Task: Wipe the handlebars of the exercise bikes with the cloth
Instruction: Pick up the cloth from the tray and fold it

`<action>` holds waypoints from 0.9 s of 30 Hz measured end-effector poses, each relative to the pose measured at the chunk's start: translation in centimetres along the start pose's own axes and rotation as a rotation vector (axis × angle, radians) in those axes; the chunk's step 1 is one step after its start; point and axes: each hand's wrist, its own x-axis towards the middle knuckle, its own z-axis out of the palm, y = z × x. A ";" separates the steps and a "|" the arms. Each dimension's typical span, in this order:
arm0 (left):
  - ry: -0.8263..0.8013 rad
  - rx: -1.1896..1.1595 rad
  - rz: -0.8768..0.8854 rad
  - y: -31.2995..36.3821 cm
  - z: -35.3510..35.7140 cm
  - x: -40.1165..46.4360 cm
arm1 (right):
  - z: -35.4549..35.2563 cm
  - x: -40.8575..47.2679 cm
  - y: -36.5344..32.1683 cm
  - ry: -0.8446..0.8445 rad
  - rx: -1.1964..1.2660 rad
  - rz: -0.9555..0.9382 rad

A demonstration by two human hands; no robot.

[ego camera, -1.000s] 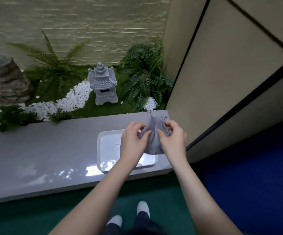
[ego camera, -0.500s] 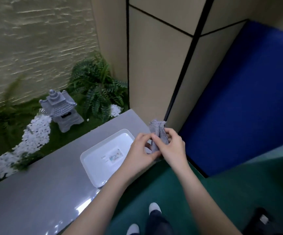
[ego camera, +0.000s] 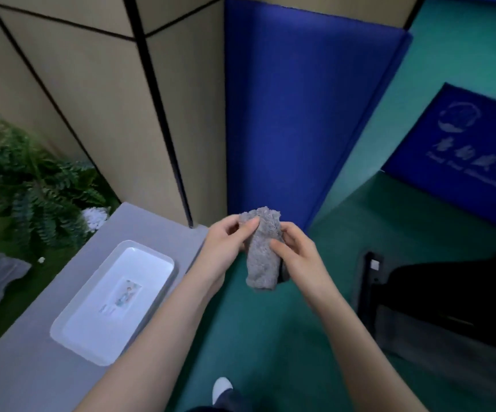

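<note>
Head view: both hands' fingers (ego camera: 248, 226) pinch the grey cloth (ego camera: 263, 254) between white tray (ego camera: 163, 260) and black equipment (ego camera: 449, 295).

— Item: person, head view. Arms?
— Two forearms, bare to the frame's edge; left hand (ego camera: 226, 248) and right hand (ego camera: 299, 257) ungloved, no rings or watch showing.
— Lower body?
— Dark trouser leg (ego camera: 226, 404); one white shoe toe (ego camera: 222, 387).

Pale logo and lettering on the blue mat (ego camera: 461, 150), perhaps Chinese characters, too blurred to read.
</note>
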 end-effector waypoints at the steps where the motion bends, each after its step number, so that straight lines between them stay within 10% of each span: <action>1: -0.009 0.013 0.046 -0.1 1.6 0.0 | -1.2 -0.8 0.1 0.027 0.024 0.020; 27: -0.510 0.021 0.003 -6.7 46.1 -16.7 | -37.6 -34.0 4.0 0.489 0.117 -0.071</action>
